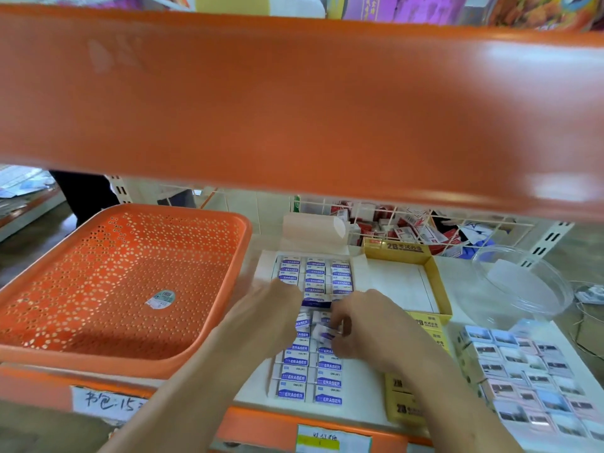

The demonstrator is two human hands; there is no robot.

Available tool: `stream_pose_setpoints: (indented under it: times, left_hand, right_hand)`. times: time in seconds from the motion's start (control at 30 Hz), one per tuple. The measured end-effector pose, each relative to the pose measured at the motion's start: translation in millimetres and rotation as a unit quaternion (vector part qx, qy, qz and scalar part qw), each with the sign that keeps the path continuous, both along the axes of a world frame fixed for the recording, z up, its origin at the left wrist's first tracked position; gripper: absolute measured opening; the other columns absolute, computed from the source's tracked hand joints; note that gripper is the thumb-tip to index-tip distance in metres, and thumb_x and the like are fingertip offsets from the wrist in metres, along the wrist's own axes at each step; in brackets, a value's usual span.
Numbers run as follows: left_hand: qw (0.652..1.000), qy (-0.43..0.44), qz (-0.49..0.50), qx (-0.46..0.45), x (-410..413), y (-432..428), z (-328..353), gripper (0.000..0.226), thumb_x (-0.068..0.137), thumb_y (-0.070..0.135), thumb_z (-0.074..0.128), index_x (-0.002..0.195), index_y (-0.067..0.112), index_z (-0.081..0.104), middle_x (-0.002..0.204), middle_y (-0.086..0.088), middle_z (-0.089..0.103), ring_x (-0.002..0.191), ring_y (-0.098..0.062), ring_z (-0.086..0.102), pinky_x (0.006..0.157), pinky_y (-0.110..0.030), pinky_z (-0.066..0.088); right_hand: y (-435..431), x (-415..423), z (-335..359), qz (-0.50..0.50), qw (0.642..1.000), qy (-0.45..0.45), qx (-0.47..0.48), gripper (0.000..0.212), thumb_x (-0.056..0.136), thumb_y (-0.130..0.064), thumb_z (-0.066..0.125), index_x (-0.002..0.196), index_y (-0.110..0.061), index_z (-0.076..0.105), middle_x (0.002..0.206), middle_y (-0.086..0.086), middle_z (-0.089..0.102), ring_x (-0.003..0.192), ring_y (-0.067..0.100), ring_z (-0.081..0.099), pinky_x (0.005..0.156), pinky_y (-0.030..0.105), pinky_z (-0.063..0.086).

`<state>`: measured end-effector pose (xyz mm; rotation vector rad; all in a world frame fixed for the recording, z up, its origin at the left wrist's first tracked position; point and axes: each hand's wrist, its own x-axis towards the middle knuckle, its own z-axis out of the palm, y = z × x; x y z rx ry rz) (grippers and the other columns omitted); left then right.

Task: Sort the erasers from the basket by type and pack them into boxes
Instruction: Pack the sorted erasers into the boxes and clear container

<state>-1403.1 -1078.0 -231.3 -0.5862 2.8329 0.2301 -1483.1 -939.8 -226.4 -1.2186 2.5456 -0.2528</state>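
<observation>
An orange perforated basket sits at the left with only a sticker inside. A white box holds rows of blue-and-white erasers. More of these erasers lie in two rows on the shelf nearer me. My left hand rests on the near edge of the box, fingers hidden among the erasers. My right hand pinches a small blue-and-white eraser above the loose rows. A yellow box stands open to the right.
An orange shelf edge hangs low across the top. A wire bin of red-and-white packs is behind. A clear plastic bowl sits at the right, picture-printed erasers below it, and yellow lids near the front.
</observation>
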Motion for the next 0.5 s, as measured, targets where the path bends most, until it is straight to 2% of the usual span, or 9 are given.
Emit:
stream_pose_setpoints:
  times: [0.07,0.17,0.2,0.3,0.43,0.5]
  left_hand:
    - [0.999,0.044,0.010,0.019,1.3,-8.0,9.1,0.018,0.082,0.004,0.060,0.068,0.013,0.053,0.066,0.003,0.058,0.057,-0.014,0.056,0.071,-0.029,0.055]
    - [0.998,0.059,0.010,0.017,-9.9,-22.4,32.2,0.005,0.086,0.006,0.062,0.083,0.010,0.061,0.076,-0.003,0.065,0.063,-0.015,0.062,0.053,-0.020,0.048]
    - [0.999,0.043,0.020,0.007,-19.0,-27.7,37.9,0.006,0.087,0.007,0.063,0.093,0.009,0.063,0.084,-0.004,0.066,0.069,-0.016,0.064,0.054,-0.020,0.049]
    - [0.999,-0.021,0.040,-0.011,-44.1,-40.2,36.8,0.031,0.088,0.010,0.065,0.118,0.009,0.060,0.105,-0.005,0.066,0.085,-0.018,0.066,0.079,-0.029,0.057]
    - [0.996,-0.083,-0.007,-0.032,-57.2,-45.6,19.5,0.033,0.084,0.014,0.072,0.116,0.007,0.063,0.103,-0.003,0.069,0.095,-0.017,0.065,0.102,-0.038,0.046]
    - [0.994,-0.102,-0.012,-0.027,-58.8,-45.3,18.5,0.035,0.084,0.022,0.074,0.115,0.009,0.064,0.107,-0.001,0.069,0.101,-0.017,0.064,0.105,-0.039,0.043]
  right_hand:
    - [3.7,-2.7,8.6,0.003,0.999,-0.030,-0.037,0.016,0.079,-0.030,0.070,0.093,-0.022,0.073,0.085,-0.008,0.065,0.076,0.010,0.058,0.066,0.023,0.050]
    - [2.2,-13.6,17.4,-0.016,0.996,-0.019,-0.089,0.013,0.085,-0.028,0.067,0.094,-0.021,0.074,0.086,-0.005,0.068,0.078,0.011,0.060,0.071,0.027,0.052]
    - [-1.3,-17.8,16.6,-0.023,0.995,0.000,-0.093,0.013,0.086,-0.027,0.065,0.094,-0.020,0.073,0.088,-0.003,0.068,0.080,0.013,0.060,0.072,0.028,0.052]
    - [-18.4,-27.0,8.1,-0.025,0.995,0.053,-0.083,0.011,0.087,-0.026,0.062,0.093,-0.021,0.070,0.090,-0.003,0.068,0.080,0.014,0.061,0.072,0.030,0.052]
    - [-38.3,-30.3,-3.3,0.002,0.998,0.056,-0.032,0.011,0.088,-0.018,0.058,0.087,-0.017,0.069,0.089,0.002,0.068,0.080,0.020,0.062,0.072,0.034,0.055]
    - [-41.9,-32.0,-7.6,0.011,0.999,0.040,-0.025,0.012,0.088,-0.016,0.057,0.084,-0.015,0.069,0.087,0.004,0.068,0.078,0.022,0.062,0.072,0.036,0.056]
